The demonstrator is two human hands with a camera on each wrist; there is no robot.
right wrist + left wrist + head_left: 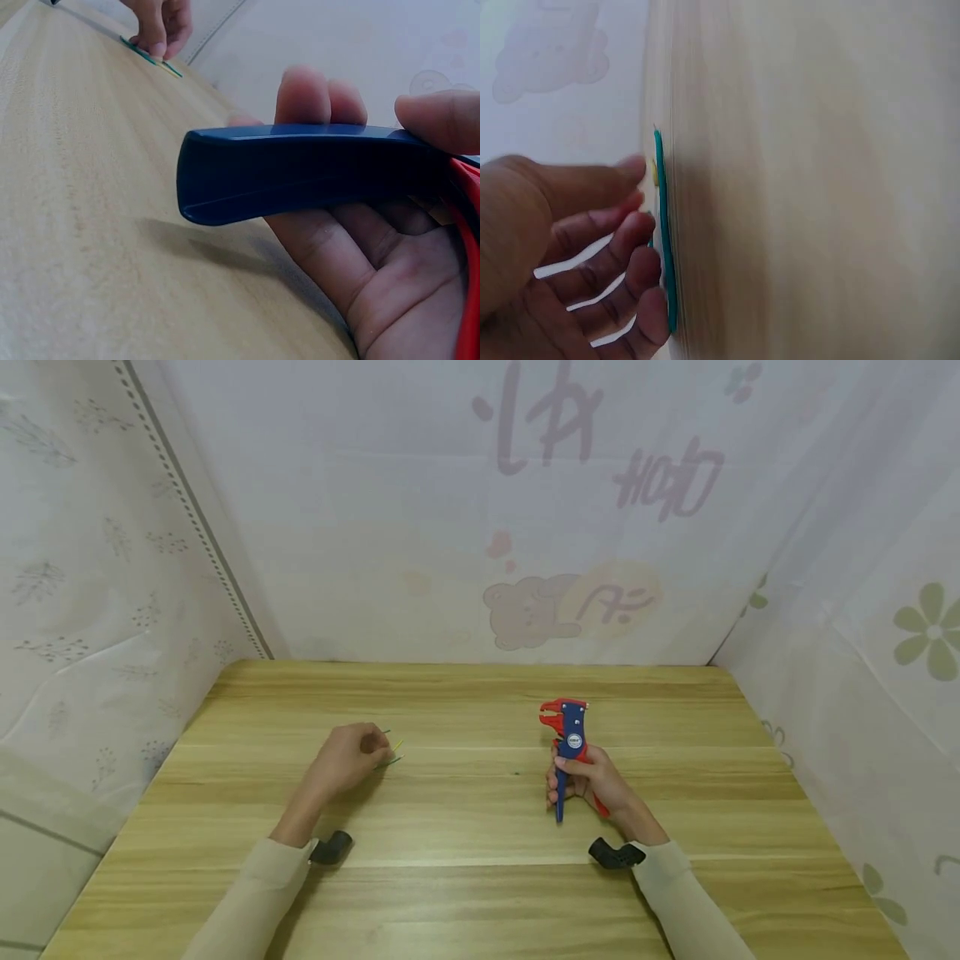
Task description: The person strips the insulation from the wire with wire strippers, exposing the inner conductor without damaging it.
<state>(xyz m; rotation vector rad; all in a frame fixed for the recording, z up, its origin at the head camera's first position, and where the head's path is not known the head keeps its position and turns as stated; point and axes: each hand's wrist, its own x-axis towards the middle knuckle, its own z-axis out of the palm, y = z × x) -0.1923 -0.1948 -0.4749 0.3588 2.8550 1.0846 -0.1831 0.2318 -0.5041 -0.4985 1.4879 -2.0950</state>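
Observation:
At the left of the table, my left hand (352,758) reaches down with its thumb and index fingertips together at a short yellow wire (398,747), seeming to pinch it. Green wires lie beside it; one green wire (664,232) runs along the fingertips in the left wrist view. My right hand (596,781) grips a wire stripper (573,722) by its handles, fingers behind the blue handle (300,169) and thumb on its edge. The stripper's red jaws point left, standing apart with nothing between them. Its red handle (470,247) lies against the palm.
A wood-grain table (465,877) lies under both hands. Printed curtains (375,527) rise behind it and at both sides. A black wrist mount (332,848) sits at the left cuff, another black mount (617,853) at the right.

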